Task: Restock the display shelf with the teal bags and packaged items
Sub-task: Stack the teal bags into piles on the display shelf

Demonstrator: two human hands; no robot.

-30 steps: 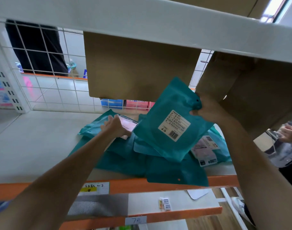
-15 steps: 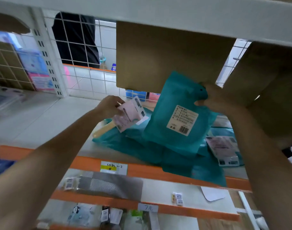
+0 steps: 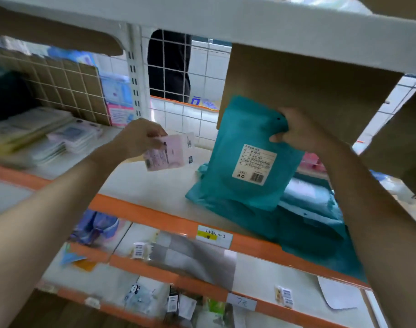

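Note:
My right hand (image 3: 294,132) grips the top edge of a teal bag (image 3: 240,159) with a white barcode label and holds it upright over a pile of teal bags (image 3: 304,223) lying on the white shelf (image 3: 152,188). My left hand (image 3: 138,138) pinches a small pink-and-white packaged item (image 3: 170,152) in the air above the shelf, left of the teal bag. The pile spreads toward the shelf's orange front edge (image 3: 140,213).
A cardboard box (image 3: 304,91) hangs behind the held bag, under the upper shelf board (image 3: 226,17). Stacks of flat packets (image 3: 48,136) lie at the left. A wire grid back (image 3: 178,74) shows a person's dark legs behind. Lower shelves hold small packaged goods (image 3: 140,250).
My left hand lifted the pink packet off the pile and carried it leftward. The view swung left. My right hand keeps holding the teal bag upright.

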